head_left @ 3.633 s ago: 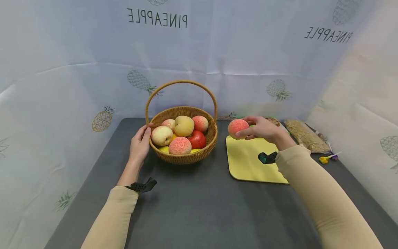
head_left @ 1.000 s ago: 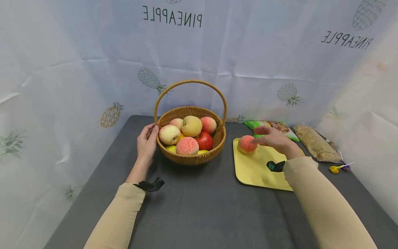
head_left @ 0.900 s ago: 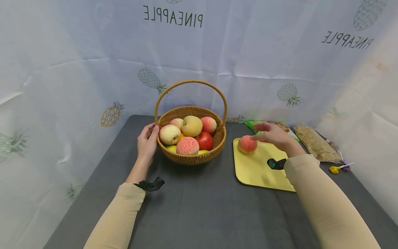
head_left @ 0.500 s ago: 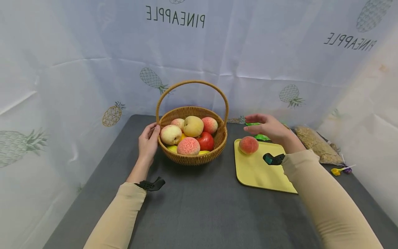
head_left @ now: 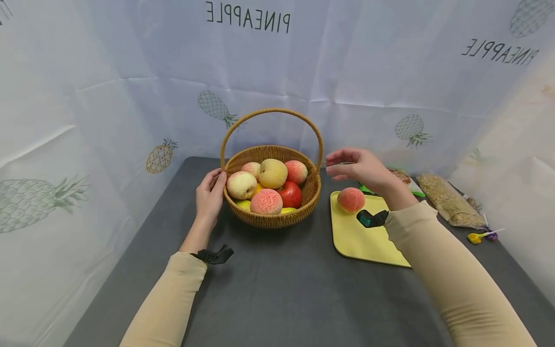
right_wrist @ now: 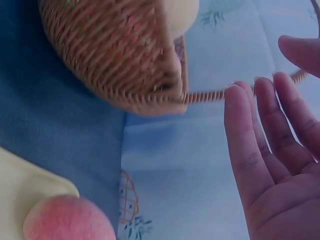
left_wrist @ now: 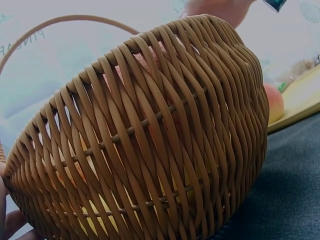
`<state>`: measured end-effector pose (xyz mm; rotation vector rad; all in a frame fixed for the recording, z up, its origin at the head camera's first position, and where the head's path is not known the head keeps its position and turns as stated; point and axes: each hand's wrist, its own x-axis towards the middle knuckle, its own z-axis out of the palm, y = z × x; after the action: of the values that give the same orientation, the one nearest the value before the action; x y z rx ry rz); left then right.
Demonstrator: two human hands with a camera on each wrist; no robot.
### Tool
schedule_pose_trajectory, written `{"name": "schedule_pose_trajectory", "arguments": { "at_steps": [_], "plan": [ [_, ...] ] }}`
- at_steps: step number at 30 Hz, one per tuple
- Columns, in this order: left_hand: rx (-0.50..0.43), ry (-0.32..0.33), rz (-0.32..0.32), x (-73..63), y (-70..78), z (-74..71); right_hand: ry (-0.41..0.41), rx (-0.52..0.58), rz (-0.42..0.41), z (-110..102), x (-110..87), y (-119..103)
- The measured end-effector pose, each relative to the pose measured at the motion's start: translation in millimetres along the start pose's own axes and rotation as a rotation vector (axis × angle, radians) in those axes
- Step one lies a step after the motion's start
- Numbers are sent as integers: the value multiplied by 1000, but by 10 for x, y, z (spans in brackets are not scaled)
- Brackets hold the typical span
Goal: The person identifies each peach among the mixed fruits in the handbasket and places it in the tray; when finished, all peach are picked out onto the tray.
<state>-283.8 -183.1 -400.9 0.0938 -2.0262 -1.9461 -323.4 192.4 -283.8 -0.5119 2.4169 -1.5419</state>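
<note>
A wicker basket with a tall handle holds several peaches, a red tomato and yellow fruit. My left hand rests against its left rim, fingers lightly curved on the wicker. A pink peach lies alone on the far left corner of a yellow tray. My right hand hovers open above and behind that peach, beside the basket's right rim, holding nothing. In the right wrist view my fingers are straight, with the peach below and the basket ahead.
The dark grey table is walled by pineapple-print sheets. Behind the tray lie a green snack packet and a bag of grain. A small yellow and purple toy sits near the right edge.
My right hand set the peach on the tray, let go, then lifted and moved left towards the basket. My left hand has stayed on the basket rim.
</note>
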Motion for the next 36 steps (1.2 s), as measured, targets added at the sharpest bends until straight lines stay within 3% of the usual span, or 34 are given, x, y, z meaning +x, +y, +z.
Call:
{"name": "schedule_pose_trajectory", "arguments": {
  "at_steps": [3, 13, 36],
  "plan": [
    [3, 1, 13, 46, -88, -7, -36, -6, -21, 80, 28, -56],
    [3, 9, 7, 29, -73, -6, -187, -101, -57, 274, 96, -254],
    [6, 22, 5, 29, -81, 14, -329, -102, -98, 647, 238, -307]
  ]
}}
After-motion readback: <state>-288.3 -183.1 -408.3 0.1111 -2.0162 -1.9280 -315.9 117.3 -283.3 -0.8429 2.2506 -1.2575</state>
